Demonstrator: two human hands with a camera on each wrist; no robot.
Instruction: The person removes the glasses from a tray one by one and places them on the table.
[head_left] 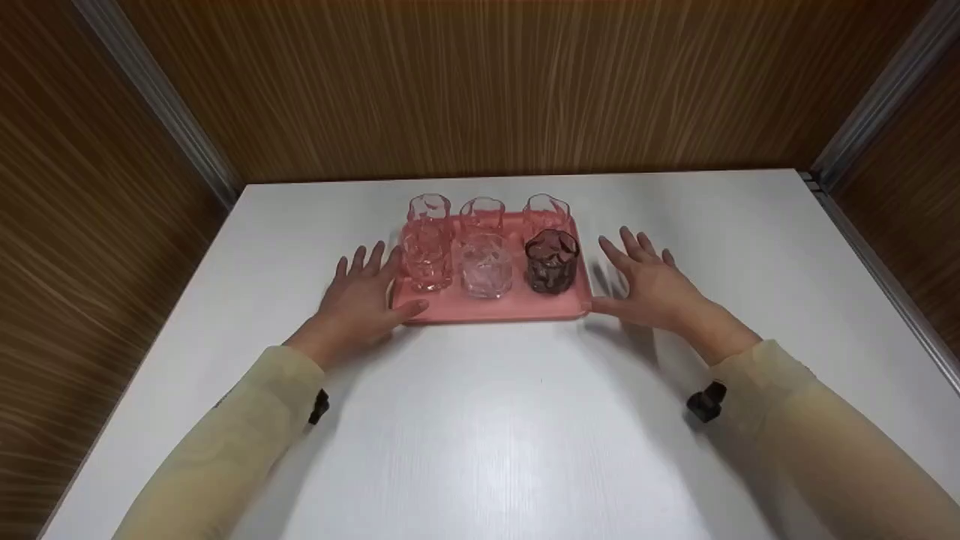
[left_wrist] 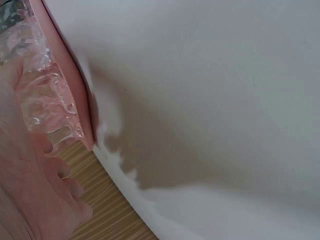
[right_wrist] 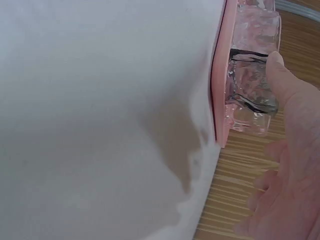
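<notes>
Fingers [head_left: 360, 259] of the left hand [head_left: 358, 296] lie straight against the pink tray [head_left: 495, 309] (six glasses aboard); right hand [head_left: 651, 285], likewise spread, flanks the tray's other end on the worktop [head_left: 480, 420]

Head view looks down; wrist views closely share the tray [head_left: 491, 311] edges.

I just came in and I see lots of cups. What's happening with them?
A person has a hand on each side of a pink tray on a white table. The left hand touches the tray's left edge with its thumb on the front corner; the right hand is at the right edge, fingers spread. Six glasses stand on it in two rows, one of them a dark glass.
</notes>
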